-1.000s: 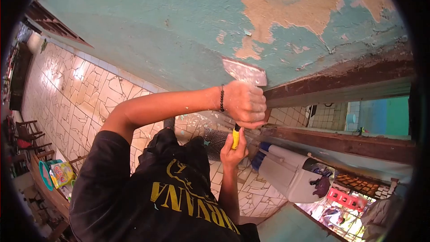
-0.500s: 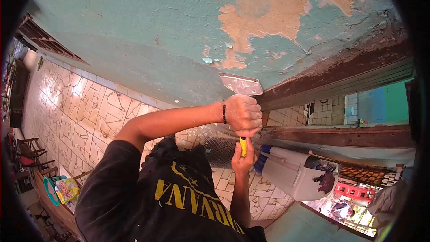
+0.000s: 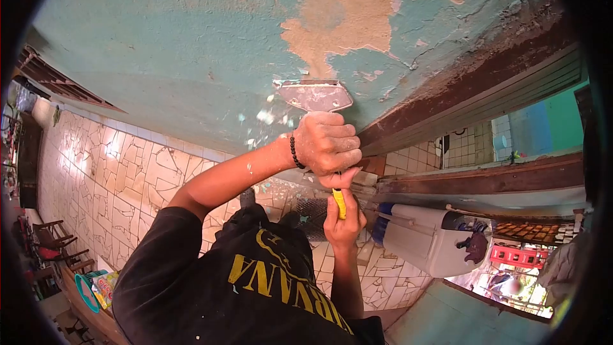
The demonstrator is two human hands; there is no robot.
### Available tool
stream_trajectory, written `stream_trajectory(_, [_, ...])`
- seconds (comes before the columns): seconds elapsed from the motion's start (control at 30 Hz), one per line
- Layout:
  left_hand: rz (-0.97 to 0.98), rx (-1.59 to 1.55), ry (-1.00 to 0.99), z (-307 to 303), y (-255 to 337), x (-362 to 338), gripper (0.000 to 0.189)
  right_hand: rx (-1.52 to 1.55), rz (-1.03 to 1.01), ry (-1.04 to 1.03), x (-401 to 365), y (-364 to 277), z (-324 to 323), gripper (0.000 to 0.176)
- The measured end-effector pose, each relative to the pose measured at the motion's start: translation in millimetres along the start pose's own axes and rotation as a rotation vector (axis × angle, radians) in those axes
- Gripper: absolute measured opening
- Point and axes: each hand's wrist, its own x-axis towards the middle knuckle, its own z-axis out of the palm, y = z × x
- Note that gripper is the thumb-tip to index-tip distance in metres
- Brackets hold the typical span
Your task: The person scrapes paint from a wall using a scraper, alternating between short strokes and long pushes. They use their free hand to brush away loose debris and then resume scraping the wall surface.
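My left hand [image 3: 329, 144], dusted with white and wearing a dark beaded bracelet [image 3: 294, 150], is closed around a scraper just below its wide blade [image 3: 316, 96]. Lower down, my right hand [image 3: 343, 220] grips the yellow handle [image 3: 340, 204] of the same scraper. The blade's far edge lies against the turquoise wall [image 3: 191, 57], at the lower tip of a bare tan patch [image 3: 348, 13]. White and pale-blue paint flakes [image 3: 267, 117] are in the air left of the blade.
A brown wooden frame [image 3: 472, 105] borders the wall on the right. Cracked-pattern tiles [image 3: 147, 160] cover the floor, with a dark mat [image 3: 313, 217] near my feet. A greyish-white bulky object [image 3: 412, 230] stands at the right, and a teal basket [image 3: 86, 292] sits at lower left.
Both hands have pushed the scraper up the wall and to the left. Its blade now covers the lower end of the bare patch, and loosened flakes are falling beside it.
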Motion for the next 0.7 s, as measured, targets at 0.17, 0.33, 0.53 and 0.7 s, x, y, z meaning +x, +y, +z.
stream_trajectory(0.17, [-0.013,-0.143,-0.014,54.8,21.6,-5.3,0.030,-0.041,0.101,0.034,-41.3,20.4,-10.0,0.037])
stream_trajectory(0.33, [-0.020,-0.077,0.058,37.1,15.1,0.8,0.028,-0.086,0.002,0.016,-22.1,23.0,-14.4,0.038])
stream_trajectory(0.53, [-0.068,-0.015,-0.053,-10.8,2.5,1.6,0.029,0.036,0.037,-0.010,-4.0,-10.5,5.6,0.034])
stream_trajectory(0.7, [-0.096,-0.148,-0.158,26.1,17.5,-21.1,0.030,0.032,0.090,0.037,-42.6,4.8,18.5,0.039])
